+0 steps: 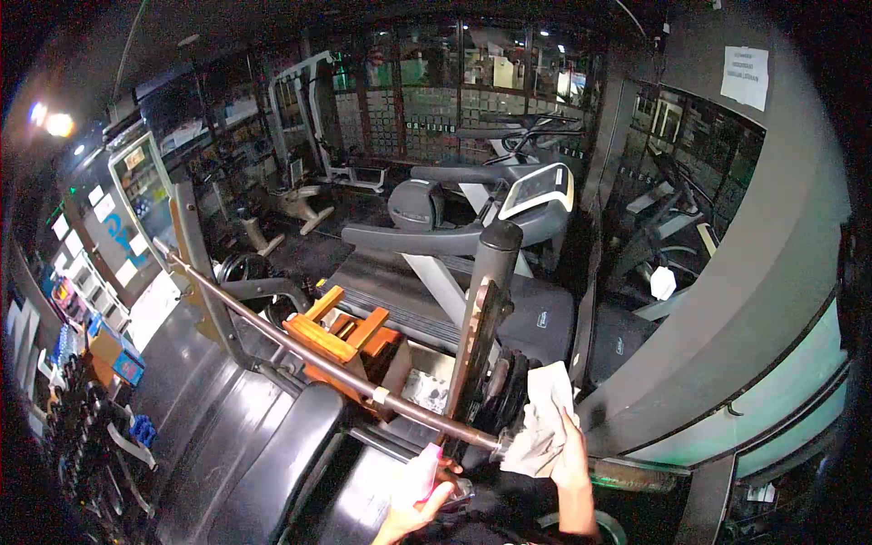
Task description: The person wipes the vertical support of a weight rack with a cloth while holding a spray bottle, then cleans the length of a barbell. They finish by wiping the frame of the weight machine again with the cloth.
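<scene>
My left hand (413, 518) is closed around a small pink-and-white spray bottle (425, 470) at the bottom centre. Its lower part is hard to make out in the glare. In my right hand (570, 463) is a pale, crumpled cloth (543, 422), gripped with the thumb in front. The cloth lies against the right end of a long metal barbell (336, 371), which slants across a bench-press rack. The rack's near upright (486, 309) rises just left of the cloth. Below the bar is a black padded bench (300, 454).
Behind the bar stand an orange wooden stool (336, 336) and an open box (420, 372). A treadmill (413, 236) fills the middle. Dumbbells (82, 445) line the left. A curved grey wall (727, 336) and a mirror (672, 200) bound the right side.
</scene>
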The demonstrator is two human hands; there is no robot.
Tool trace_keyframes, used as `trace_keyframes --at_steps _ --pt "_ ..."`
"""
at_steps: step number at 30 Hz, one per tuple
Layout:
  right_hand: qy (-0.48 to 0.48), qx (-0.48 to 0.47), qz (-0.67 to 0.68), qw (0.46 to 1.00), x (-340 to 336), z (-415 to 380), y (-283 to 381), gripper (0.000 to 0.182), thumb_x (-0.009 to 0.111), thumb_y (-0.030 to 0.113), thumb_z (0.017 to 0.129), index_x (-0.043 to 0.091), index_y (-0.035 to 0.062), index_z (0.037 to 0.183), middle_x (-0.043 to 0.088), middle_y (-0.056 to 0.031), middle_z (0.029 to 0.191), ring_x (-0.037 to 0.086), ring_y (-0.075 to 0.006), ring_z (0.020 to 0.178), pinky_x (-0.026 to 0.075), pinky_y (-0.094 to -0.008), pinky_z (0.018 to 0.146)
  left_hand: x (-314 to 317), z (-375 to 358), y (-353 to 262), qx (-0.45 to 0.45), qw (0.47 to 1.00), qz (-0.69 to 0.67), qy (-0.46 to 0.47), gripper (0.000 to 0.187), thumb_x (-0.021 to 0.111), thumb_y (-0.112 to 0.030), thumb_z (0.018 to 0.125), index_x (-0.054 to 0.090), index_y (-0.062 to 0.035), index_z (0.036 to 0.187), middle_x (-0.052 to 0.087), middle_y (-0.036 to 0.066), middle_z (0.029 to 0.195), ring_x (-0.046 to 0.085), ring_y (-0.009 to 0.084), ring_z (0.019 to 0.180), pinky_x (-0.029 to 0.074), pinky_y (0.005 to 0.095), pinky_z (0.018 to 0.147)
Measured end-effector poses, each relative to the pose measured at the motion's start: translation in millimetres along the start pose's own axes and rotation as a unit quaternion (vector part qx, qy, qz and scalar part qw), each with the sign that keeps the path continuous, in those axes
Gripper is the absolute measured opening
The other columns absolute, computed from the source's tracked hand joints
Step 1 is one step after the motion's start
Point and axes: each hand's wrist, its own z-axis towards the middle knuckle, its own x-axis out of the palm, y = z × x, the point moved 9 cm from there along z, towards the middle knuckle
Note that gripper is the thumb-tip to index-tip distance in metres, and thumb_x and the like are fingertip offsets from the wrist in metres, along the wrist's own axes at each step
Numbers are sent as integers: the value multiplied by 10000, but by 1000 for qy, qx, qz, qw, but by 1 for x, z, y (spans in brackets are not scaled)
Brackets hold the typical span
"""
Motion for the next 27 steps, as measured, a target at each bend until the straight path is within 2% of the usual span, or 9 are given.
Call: trace_keyframes --at_steps 5,9,11,12,15,20,23,25,27 --pt "85 123 85 985 -3 0 10 354 474 223 924 487 16 1211 611 -150 1092 609 -266 990 500 -412 854 5 7 -36 121 990 74 -16 553 612 -8 814 388 -8 1320 652 109 781 655 209 764 479 344 782" --pt "125 186 -21 974 -7 5 29 330 487 147 907 485 9 1207 605 -172 1101 617 -289 974 497 -434 868 7 7 -31 81 993 81 -36 479 610 -46 822 431 0 1264 651 91 742 659 203 750 483 337 762" --pt "108 213 -28 971 -14 11 45 327 488 135 905 485 14 1209 604 -170 1105 616 -281 978 498 -428 867 19 12 -66 165 950 266 -3 412 596 -72 835 450 21 1209 653 110 778 660 197 723 488 324 743" --pt "85 238 -34 967 -17 13 50 325 490 123 904 485 19 1212 603 -167 1109 615 -272 983 498 -421 867 15 9 -46 66 989 126 -35 402 587 -72 839 442 40 1197 655 128 817 656 197 687 493 317 712" --pt "114 198 -58 972 6 29 73 326 483 153 898 490 8 1191 621 -153 1076 619 -277 974 495 -428 869 19 9 -38 82 989 101 -74 422 595 -83 837 432 46 1204 654 141 844 651 198 654 497 306 666" --pt "113 -165 -250 947 21 74 110 262 579 63 882 498 30 1129 591 -44 936 559 -79 810 463 -237 708 38 16 -24 103 977 167 -82 425 591 -97 848 414 37 1211 654 133 837 646 196 651 492 293 617" --pt "162 -468 -299 816 56 78 107 237 537 56 896 487 27 1126 578 -43 1007 572 -98 825 474 -253 757 53 13 -30 85 977 172 -93 389 582 -116 860 417 30 1181 644 140 863 643 200 662 490 297 614" --pt "245 -461 -400 753 98 86 88 256 580 62 855 510 25 1099 578 -93 1019 580 -163 815 476 -294 747 57 4 -18 44 986 94 -127 345 576 -112 864 429 30 1142 630 154 893 642 212 652 495 301 610" --pt "255 -616 -494 558 162 41 87 389 617 3 744 515 6 1120 525 -173 1059 551 -278 902 458 -362 795 62 1 -20 44 983 105 -145 343 578 -100 861 431 34 1140 625 160 902 641 216 649 498 302 611"
